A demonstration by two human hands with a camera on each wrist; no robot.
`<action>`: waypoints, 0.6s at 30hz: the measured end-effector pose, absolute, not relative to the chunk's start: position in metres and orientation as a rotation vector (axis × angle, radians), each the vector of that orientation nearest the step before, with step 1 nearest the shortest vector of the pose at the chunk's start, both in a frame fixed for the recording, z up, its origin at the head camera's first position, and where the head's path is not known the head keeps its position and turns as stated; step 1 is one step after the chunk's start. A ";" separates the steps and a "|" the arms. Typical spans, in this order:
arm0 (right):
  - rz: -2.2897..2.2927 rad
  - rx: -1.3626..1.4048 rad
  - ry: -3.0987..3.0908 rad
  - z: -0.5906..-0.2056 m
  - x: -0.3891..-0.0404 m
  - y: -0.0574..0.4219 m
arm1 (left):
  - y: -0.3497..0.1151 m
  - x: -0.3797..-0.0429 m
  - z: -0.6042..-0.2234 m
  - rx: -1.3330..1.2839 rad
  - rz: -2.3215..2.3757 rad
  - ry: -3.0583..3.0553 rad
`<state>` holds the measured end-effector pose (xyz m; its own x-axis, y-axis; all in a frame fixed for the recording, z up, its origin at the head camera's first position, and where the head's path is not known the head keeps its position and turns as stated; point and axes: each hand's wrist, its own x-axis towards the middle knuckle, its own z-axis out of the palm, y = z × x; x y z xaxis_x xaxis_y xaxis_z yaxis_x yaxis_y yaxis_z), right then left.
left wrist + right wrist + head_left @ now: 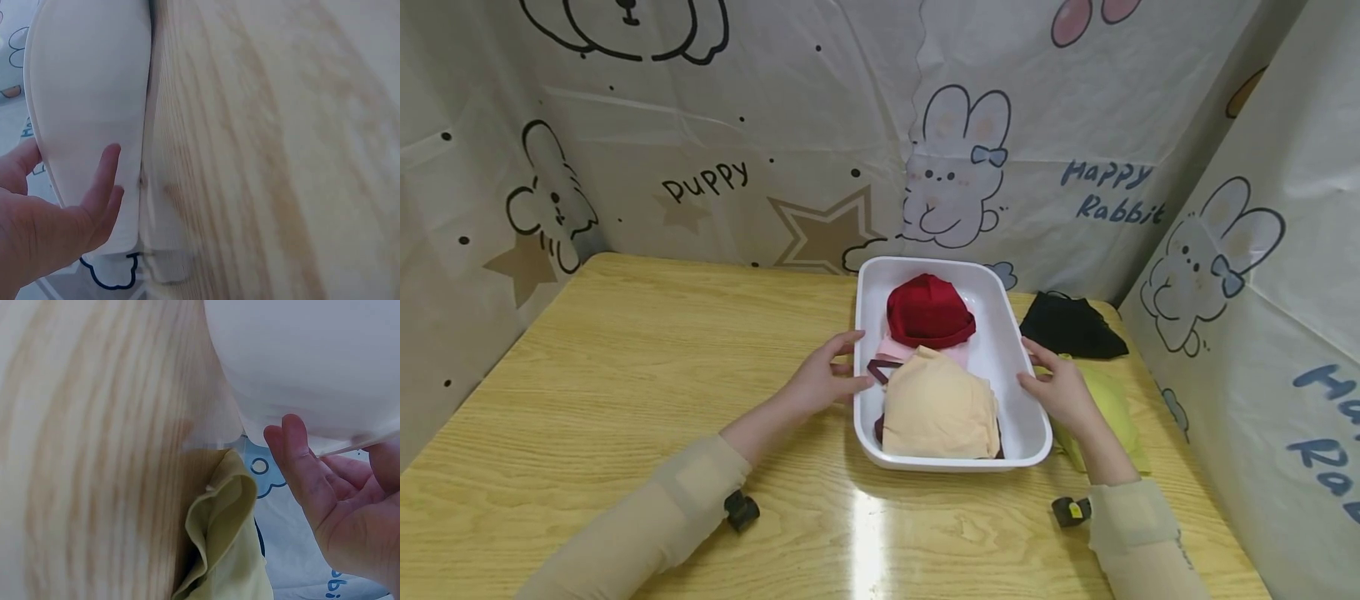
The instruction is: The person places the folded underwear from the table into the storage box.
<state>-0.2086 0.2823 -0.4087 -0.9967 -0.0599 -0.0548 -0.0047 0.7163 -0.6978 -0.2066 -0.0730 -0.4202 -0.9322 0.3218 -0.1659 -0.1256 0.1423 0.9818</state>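
Observation:
A white plastic tray (951, 460) is on the wooden table, with one hand at each long side. My left hand (823, 375) holds its left side, thumb by the rim and fingers along the outer wall. At the right rim, my right hand (1063, 387) grips the tray between thumb and fingers. Inside lie a bundled red cloth (928, 310) at the far end and a folded cream cloth (936, 408) at the near end. Pink cloth (957, 353) shows between them. A dark maroon cloth with a strap (880, 367) peeks out from under the cream one.
Right of the tray, a black cloth item (1071, 325) and a yellow-green cloth item (1105, 404) lie on the table (647, 358), the latter partly behind my right forearm. A printed white curtain (820, 108) encloses the back and sides.

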 end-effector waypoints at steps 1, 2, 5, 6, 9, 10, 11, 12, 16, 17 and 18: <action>-1.151 -0.051 2.842 -0.409 -0.209 0.282 | -0.073 -0.207 -0.419 0.184 1.843 2.079; -1.148 -0.047 2.841 -0.409 -0.209 0.282 | -0.073 -0.207 -0.419 0.173 1.835 2.072; -1.144 -0.042 2.840 -0.408 -0.208 0.282 | -0.074 -0.208 -0.417 0.151 1.810 2.057; -1.141 -0.042 2.841 -0.408 -0.208 0.282 | -0.074 -0.208 -0.416 0.144 1.798 2.060; -1.143 -0.039 2.839 -0.408 -0.208 0.282 | -0.074 -0.208 -0.415 0.118 1.773 2.068; -1.143 -0.040 2.838 -0.408 -0.209 0.282 | -0.074 -0.208 -0.414 0.119 1.766 2.074; -1.145 -0.039 2.838 -0.408 -0.209 0.281 | -0.074 -0.208 -0.414 0.119 1.763 2.077; -1.141 -0.040 2.840 -0.408 -0.209 0.281 | -0.073 -0.208 -0.413 0.116 1.762 2.077; -1.136 -0.023 2.838 -0.406 -0.208 0.281 | -0.073 -0.209 -0.413 0.114 1.768 2.066; -1.138 -0.023 2.838 -0.406 -0.208 0.281 | -0.073 -0.209 -0.414 0.113 1.772 2.061; -1.136 -0.024 2.838 -0.405 -0.207 0.281 | -0.072 -0.209 -0.414 0.114 1.777 2.056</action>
